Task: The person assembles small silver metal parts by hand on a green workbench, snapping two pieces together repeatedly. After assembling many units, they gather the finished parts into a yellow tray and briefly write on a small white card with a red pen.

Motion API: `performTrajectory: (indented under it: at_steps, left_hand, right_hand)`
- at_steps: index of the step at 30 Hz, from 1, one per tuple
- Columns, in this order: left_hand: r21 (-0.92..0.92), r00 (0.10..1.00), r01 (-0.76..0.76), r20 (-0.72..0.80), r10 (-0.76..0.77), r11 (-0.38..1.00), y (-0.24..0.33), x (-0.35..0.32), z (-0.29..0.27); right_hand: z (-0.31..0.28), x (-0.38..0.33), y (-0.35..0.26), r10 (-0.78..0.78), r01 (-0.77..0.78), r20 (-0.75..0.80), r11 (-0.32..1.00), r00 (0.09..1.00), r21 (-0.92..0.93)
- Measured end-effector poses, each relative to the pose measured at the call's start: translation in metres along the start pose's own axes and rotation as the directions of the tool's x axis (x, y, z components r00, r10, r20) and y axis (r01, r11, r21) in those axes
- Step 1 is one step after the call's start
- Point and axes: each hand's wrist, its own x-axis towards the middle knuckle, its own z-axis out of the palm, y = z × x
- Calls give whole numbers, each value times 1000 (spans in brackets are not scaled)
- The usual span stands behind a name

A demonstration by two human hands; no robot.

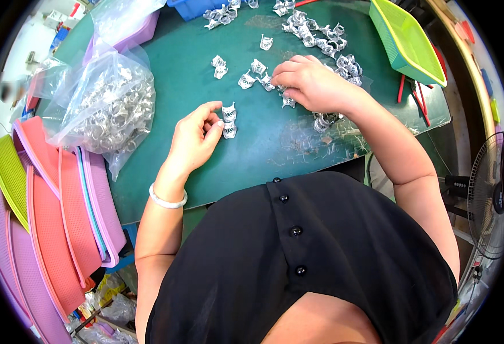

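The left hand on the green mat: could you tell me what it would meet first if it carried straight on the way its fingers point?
The left hand points up and right; its fingertips already touch two small silver metal pieces. Beyond them the green mat looks bare for a stretch, though depth is hard to judge.

On the green table (206, 166), the left hand (194, 137) pinches two small silver metal pieces (229, 121), while the right hand (312, 83) rests on scattered similar pieces (321, 37) farther away, and a clear bag of pieces (111, 109) lies left.
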Motion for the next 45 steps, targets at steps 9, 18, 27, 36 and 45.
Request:
performTrajectory:
  at_steps: [9, 18, 27, 36, 45]
  left_hand:
    - [-18, 998, 51, -24, -52, 999, 0, -18, 2]
    - [74, 994, 27, -111, -18, 997, 1, -13, 15]
    - [160, 977, 63, -210, -28, 985, -2, -24, 12]
    - [292, 972, -77, -191, 137, 953, -1, -12, 7]
    - [94, 975, -222, 25, 220, 971, -1, 7, 5]
  right_hand:
    - [-5, -16, -16, 26, -12, -195, 997, 981, 74]
    - [18, -30, -59, 13, 43, -197, 960, 980, 276]
    - [26, -35, -65, 50, -12, -102, 941, 994, 338]
    - [25, -42, -68, 23, 21, -124, 939, 992, 344]
    - [16, -48, -65, 56, -1, -149, 939, 987, 345]
